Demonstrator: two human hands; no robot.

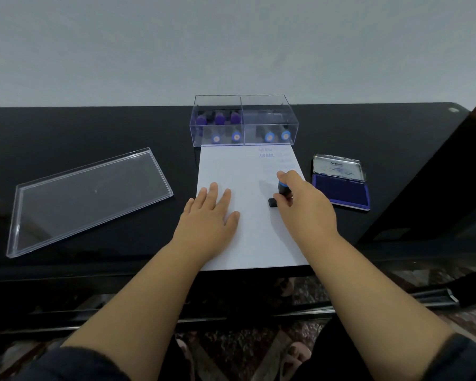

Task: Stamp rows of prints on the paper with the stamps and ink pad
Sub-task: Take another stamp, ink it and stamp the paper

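Hands (304, 200) on paper (248, 215) (stamps (217, 119) boxed)

I counted one paper (231, 174), one ink pad (341, 191) and one clear box (243, 121) with its lid (88, 199). One stamp (279, 192) was out; roughly seven stayed boxed.

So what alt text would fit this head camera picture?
A person's right hand presses a stamp onto white paper while the left hand holds the sheet flat. An open ink pad lies right, a clear stamp box behind.
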